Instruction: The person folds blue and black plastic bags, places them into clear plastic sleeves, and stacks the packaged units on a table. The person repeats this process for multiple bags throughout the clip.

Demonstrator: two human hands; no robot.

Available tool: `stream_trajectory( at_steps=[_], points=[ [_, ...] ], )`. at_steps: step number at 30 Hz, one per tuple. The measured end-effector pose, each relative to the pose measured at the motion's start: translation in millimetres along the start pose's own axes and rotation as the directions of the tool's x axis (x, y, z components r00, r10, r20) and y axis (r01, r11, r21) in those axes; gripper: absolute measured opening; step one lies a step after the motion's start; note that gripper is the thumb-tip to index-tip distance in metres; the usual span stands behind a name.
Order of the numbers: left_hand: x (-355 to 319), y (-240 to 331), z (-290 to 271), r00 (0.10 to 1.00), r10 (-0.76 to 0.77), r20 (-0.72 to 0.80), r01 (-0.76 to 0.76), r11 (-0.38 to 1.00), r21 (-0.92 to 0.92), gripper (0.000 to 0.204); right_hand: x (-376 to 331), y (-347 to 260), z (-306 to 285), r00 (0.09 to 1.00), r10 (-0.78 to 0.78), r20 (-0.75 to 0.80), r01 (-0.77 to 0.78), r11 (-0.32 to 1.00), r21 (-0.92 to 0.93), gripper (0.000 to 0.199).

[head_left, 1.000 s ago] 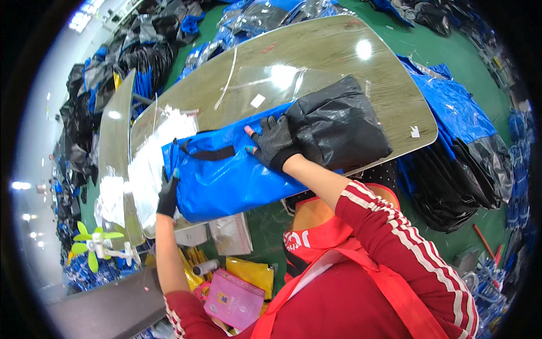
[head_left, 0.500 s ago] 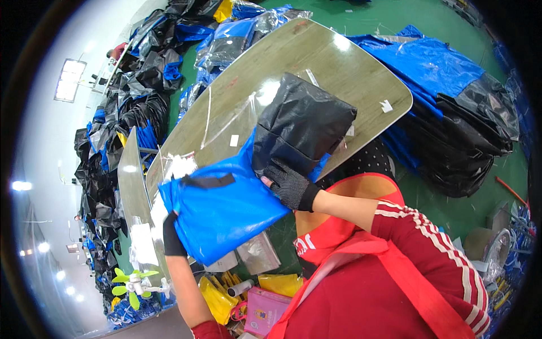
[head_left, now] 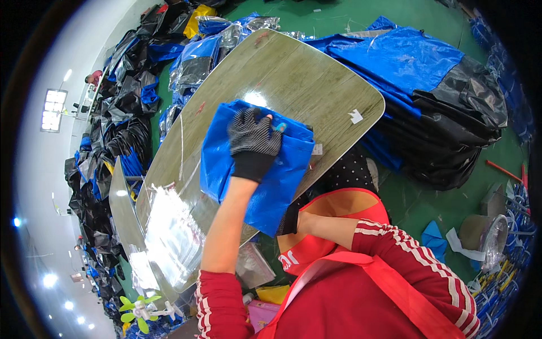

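A folded blue tarpaulin (head_left: 220, 164) lies over the near part of the wood-look table (head_left: 305, 68), its near corner overhanging the edge. On top of it is my left hand (head_left: 254, 141), in a black dotted glove, with its fingers curled at the far fold. A small teal patch shows by the thumb. Close to my body, my right hand (head_left: 289, 220) is at the tarpaulin's near right edge. Its fingers are hidden by the blue material. The black section of the tarpaulin is covered from view.
Scraps of white paper (head_left: 355, 116) lie on the table. To the right, a large blue and black tarpaulin heap (head_left: 446, 113) spreads over the green floor. More wrapped bundles (head_left: 195, 62) are piled beyond the table's left side. A small green-bladed fan (head_left: 138, 311) stands at lower left.
My left hand has swung up and right, bringing the blue part over the black part. My right hand has drawn back from the black part to the near edge.
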State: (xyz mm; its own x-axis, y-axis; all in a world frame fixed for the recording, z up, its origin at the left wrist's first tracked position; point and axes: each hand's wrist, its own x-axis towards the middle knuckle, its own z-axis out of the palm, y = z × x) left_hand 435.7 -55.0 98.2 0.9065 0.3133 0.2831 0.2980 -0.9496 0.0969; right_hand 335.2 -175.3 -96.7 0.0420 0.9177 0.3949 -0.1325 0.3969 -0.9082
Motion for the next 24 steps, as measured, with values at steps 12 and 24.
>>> stream_trajectory(
  at_steps=[12, 24],
  points=[
    [-25.2, -35.8, 35.8, 0.996, 0.064, -0.060, -0.052, 0.983, 0.178, 0.066, 22.6, -168.6, -60.7, 0.976, 0.108, -0.191, -0.215, 0.640, -0.738, 0.046],
    [-20.6, -135.1, 21.3, 0.833, -0.274, 0.481, 0.466, 0.816, -0.341, 0.059, 65.2, -128.7, -190.1, 0.985, -0.166, 0.044, 0.070, 0.154, -0.986, 0.072]
  ],
)
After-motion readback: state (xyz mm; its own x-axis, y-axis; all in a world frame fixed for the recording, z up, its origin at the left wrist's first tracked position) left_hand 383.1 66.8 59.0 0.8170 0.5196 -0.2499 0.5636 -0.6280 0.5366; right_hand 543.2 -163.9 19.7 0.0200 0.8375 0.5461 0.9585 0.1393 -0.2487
